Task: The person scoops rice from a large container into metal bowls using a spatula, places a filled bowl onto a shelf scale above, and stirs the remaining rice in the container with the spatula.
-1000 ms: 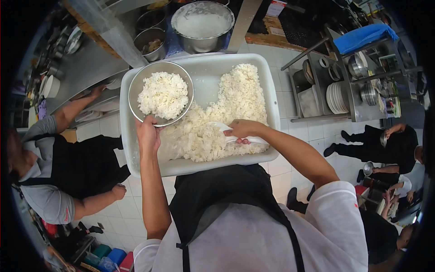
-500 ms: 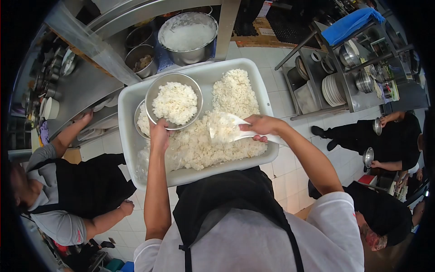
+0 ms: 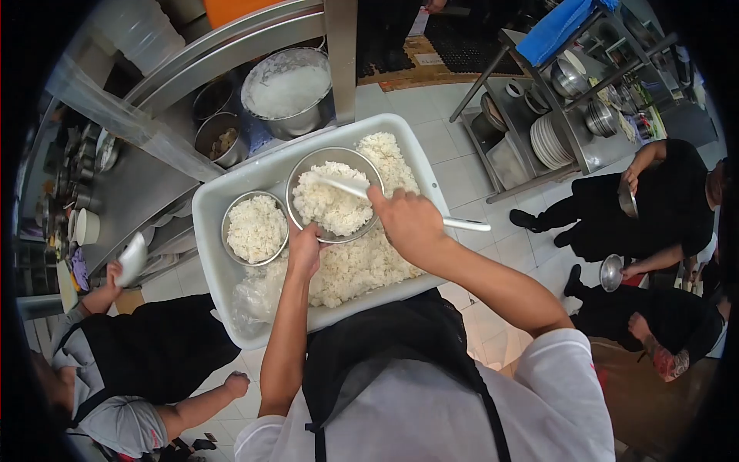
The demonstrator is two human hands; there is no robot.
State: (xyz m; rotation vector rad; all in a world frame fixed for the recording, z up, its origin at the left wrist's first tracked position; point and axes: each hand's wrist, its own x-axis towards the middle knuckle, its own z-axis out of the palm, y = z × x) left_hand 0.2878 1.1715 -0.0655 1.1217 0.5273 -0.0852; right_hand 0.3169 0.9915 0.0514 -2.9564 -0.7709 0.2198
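Note:
My left hand grips the near rim of a round metal bowl and keeps it above the white tub. Cooked rice is heaped in that bowl. My right hand is closed round the handle of a white rice paddle, its blade lying on the heap. To the left, a second metal bowl full of rice stands inside the tub. Loose rice covers much of the tub's bottom. Crumpled clear plastic lies in its near left corner.
Behind the tub, a large pot holds something white beside a smaller pot. A rack with stacked plates stands at the right. One co-worker is close on my left; others with metal bowls are at right.
My left hand has moved the bowl rightward, uncovering the second bowl. The paddle has gone from the loose rice onto the held bowl's heap. The left co-worker has lifted a white dish.

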